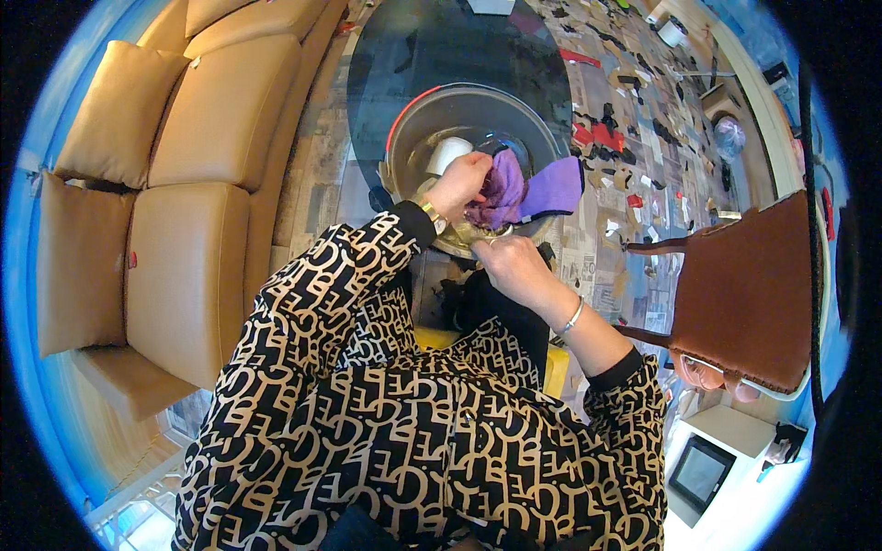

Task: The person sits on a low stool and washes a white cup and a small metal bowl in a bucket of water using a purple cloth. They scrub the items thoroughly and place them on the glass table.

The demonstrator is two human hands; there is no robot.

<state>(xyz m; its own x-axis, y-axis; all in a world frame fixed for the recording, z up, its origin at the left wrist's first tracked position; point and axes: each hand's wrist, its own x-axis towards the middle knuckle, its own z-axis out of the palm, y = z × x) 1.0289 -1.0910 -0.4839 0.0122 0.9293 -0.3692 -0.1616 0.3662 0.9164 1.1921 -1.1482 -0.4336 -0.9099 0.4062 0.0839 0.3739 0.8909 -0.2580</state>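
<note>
A grey bucket (460, 110) with a red-gripped handle stands in front of me. Inside lie a white cup-like object (449, 153) and something shiny and yellowish near the front. A purple cloth (551, 190) with a dark edge drapes over the right side, its crumpled, darker part within the bucket. My left hand (458, 184) reaches over the bucket, fingers pinched against the crumpled cloth. At the near rim is my right hand (513, 270), fingers curled; its fingertips are partly hidden, so what they grip is unclear.
Beyond the bucket extends a dark glossy oval surface (455, 48). A tan sofa (207, 117) runs along the left. Scraps, including red pieces (606, 136), litter the floor to the right. A brown chair (744, 289) stands at right. Part of a yellow seat (555, 372) shows beneath me.
</note>
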